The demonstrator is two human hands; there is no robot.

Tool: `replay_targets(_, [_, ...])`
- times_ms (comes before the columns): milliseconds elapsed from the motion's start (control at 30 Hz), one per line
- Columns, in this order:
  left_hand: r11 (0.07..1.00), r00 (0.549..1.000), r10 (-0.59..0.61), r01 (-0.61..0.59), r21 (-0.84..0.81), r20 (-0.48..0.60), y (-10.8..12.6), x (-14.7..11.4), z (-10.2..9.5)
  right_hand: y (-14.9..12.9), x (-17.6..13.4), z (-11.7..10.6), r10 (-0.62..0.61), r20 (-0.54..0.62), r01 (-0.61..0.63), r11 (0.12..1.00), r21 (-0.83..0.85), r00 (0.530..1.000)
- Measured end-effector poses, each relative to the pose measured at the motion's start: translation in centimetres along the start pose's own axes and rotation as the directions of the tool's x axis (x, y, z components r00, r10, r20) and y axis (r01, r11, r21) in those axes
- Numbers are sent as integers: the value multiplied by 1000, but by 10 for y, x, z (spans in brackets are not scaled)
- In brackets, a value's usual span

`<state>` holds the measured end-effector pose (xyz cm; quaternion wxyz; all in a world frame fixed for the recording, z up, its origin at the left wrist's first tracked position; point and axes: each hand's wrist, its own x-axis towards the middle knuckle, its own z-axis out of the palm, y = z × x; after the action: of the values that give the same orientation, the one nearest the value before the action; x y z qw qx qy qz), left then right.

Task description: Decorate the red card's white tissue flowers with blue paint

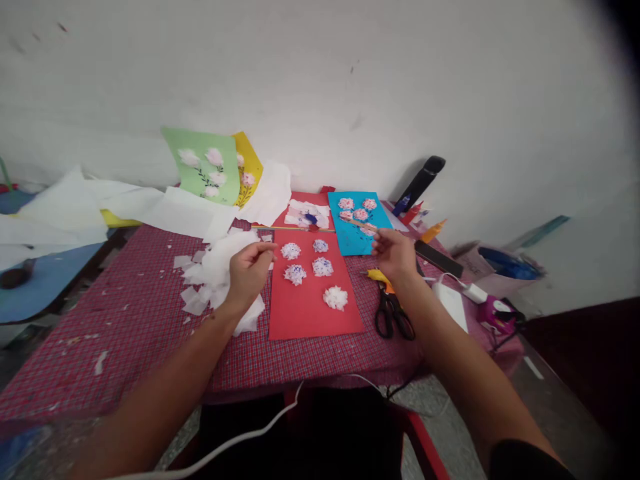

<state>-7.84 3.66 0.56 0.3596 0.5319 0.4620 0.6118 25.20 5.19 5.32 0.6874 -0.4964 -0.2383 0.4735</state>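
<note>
A red paper sheet [310,317] lies in front of me with several tissue-paper flowers on it. Blue specks mark most of them, while the white flower [335,298] at lower right looks plain. My left hand [250,270] is closed in a pinch at the sheet's left edge, above a pile of white tissue pieces [215,267]; anything between its fingertips is too small to make out. In my right hand [395,253] is a flat wooden stick [364,227], pointing left over the blue paper card [349,247]. Behind the red sheet, a crumpled white tissue [295,212] carries a dark blue blob.
Black-handled scissors [387,317] and a yellow glue gun [377,276] lie right of the red sheet. Green [175,150] and yellow [254,160] flower cards lean on the wall. Paint bottles [434,231], a dark phone [439,259] and a white power bank [453,305] stand or lie rightward.
</note>
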Motion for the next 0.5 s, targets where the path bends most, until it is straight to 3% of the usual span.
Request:
replay_targets(233, [1000, 1000, 19, -19, 23, -7, -4, 1, 2, -18, -74, -73, 15, 49, -17, 999, 42, 999])
replay_targets(367, [999, 1000, 17, -17, 40, 5, -5, 1, 2, -2, -107, -89, -59, 54, 58, 998, 14, 997])
replay_targets(500, [999, 1000, 12, -12, 38, 6, -7, 2, 2, 23, -132, -88, -90, 9, 90, 996, 10, 996])
